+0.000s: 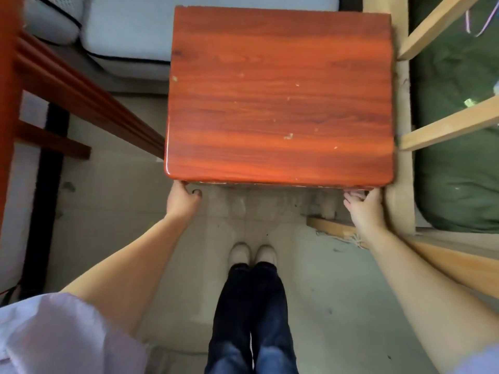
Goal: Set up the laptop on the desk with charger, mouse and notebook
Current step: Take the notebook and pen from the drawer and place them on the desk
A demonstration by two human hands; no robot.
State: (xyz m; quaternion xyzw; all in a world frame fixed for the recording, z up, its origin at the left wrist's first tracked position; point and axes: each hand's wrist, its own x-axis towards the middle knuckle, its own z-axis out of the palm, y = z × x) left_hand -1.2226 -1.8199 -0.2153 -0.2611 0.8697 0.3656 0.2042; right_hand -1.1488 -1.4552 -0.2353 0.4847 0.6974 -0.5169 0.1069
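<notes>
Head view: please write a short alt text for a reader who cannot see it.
A person stands at a small reddish wooden desk and grips its near edge at both corners, left hand and right hand. No laptop, charger, mouse or notebook is visible. A pale wooden frame stands at the right.

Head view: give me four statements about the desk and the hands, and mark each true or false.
1. Both hands grip the near edge of the red wooden desk. True: the left hand and the right hand hold its two near corners.
2. A laptop lies on the desk. False: no laptop shows on it.
3. A pale wooden frame stands to the right of the desk. True.
4. The person stands barefoot. False: light shoes show below the desk.
</notes>
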